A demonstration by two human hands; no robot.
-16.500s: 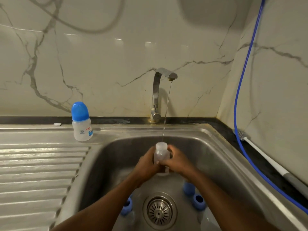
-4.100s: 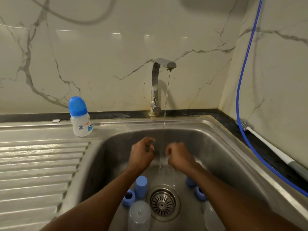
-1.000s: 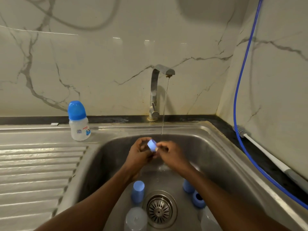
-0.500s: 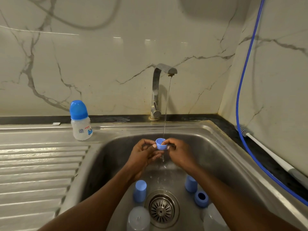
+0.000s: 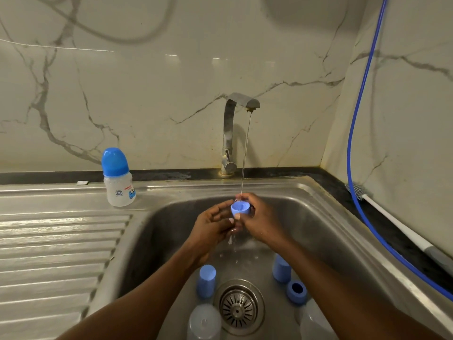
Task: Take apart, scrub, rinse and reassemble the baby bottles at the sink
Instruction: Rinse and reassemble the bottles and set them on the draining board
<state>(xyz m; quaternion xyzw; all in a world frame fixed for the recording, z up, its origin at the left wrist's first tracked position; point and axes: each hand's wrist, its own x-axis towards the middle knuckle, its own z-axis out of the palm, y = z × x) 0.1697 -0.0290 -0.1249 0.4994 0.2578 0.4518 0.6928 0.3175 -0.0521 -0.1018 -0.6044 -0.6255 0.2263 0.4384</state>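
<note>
A thin stream from the tap falls onto a small blue bottle ring that my right hand pinches over the sink basin. My left hand sits just below and left of it, fingers loosely curved, touching its lower edge. On the basin floor lie two blue caps, another blue ring and two clear bottle bodies. An assembled bottle with a blue cap stands on the sink's back ledge at left.
The drain strainer is in the basin's middle. A ribbed draining board spreads to the left. A white-handled bottle brush and a blue hose lie along the right counter and wall.
The blue ring has been turned under the stream and now sits mainly in my right hand; my left hand has dropped slightly beneath it. Water drips from my hands.
</note>
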